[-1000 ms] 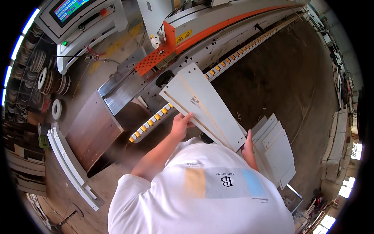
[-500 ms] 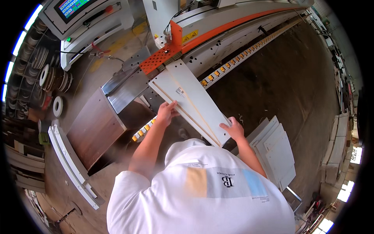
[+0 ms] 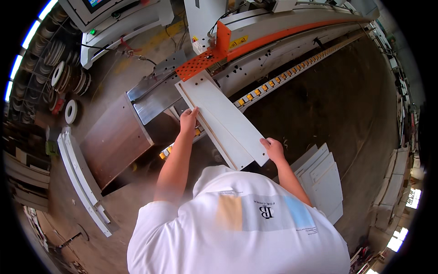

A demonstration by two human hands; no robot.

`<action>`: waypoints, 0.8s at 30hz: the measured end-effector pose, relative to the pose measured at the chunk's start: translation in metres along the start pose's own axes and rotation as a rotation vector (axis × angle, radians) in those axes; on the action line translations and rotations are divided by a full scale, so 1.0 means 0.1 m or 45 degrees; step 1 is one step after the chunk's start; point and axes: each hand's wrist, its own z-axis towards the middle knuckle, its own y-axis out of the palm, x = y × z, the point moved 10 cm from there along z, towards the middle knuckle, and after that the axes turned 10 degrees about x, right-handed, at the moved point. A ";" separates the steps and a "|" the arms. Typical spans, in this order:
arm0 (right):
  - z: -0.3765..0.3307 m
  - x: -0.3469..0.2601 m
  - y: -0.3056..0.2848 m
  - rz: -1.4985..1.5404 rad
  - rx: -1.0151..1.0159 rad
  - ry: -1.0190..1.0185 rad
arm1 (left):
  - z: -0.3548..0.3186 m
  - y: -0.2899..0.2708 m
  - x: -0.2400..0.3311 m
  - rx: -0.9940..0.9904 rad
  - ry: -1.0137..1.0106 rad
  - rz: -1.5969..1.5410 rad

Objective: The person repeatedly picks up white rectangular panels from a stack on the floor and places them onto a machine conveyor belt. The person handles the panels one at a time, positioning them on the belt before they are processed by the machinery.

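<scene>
Two long white boards lie one against the other, fanned apart at the near end, in front of me. The left board has a brown groove along its left edge; the right board has a plain face. My left hand is closed on the left board's long edge, thumb on top. At the near right corner, my right hand grips the right board, its fingers partly hidden underneath. The boards' far ends reach the perforated orange guard of a long machine.
A roller rail with yellow rollers runs along the machine. Brown panelled box stands at left, beside curved white strips. White panels are stacked at right. A control console and edging rolls are at far left.
The near ends of the boards have spread apart, and the printed label no longer shows. My left hand has moved slightly up and left along the edge. The whole view has shifted a little.
</scene>
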 end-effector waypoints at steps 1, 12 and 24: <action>-0.02 0.07 -0.04 0.018 -0.030 0.018 | 0.05 -0.04 0.02 0.054 0.024 0.047; -0.58 1.09 -0.40 0.151 0.087 0.303 | 0.05 -0.19 0.24 0.357 0.544 0.526; -1.03 1.67 -0.56 0.528 0.282 0.557 | 0.07 0.12 0.27 0.238 0.223 0.084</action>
